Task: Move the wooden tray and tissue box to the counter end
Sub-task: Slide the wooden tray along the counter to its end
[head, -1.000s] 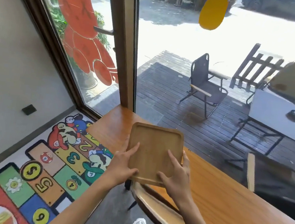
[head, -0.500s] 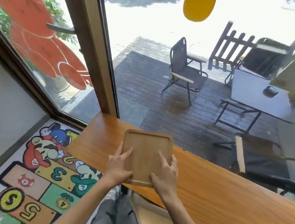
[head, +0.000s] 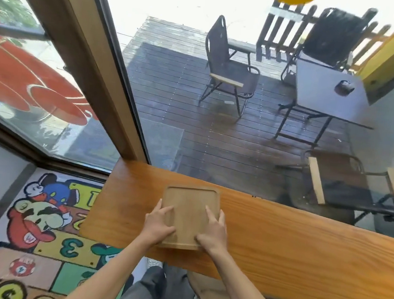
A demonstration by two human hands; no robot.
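Note:
A square wooden tray (head: 190, 204) with rounded corners lies near the left end of the long orange wooden counter (head: 289, 246). My left hand (head: 158, 226) grips its near left edge, thumb on top. At the near right edge my right hand (head: 211, 233) holds it the same way. Whether the tray rests flat on the counter or hovers just above it, I cannot tell. No tissue box is in view.
A large window (head: 218, 104) runs along the counter's far edge, with a wooden frame post (head: 86, 70) at the left. Below the counter's left end lies a colourful cartoon floor mat (head: 43, 231). A tan chair seat (head: 217, 297) sits under the counter by my legs.
Both hands have carried the tray down and toward the counter's left end; it was tilted up and now sits low and nearly flat. The view has tipped further down.

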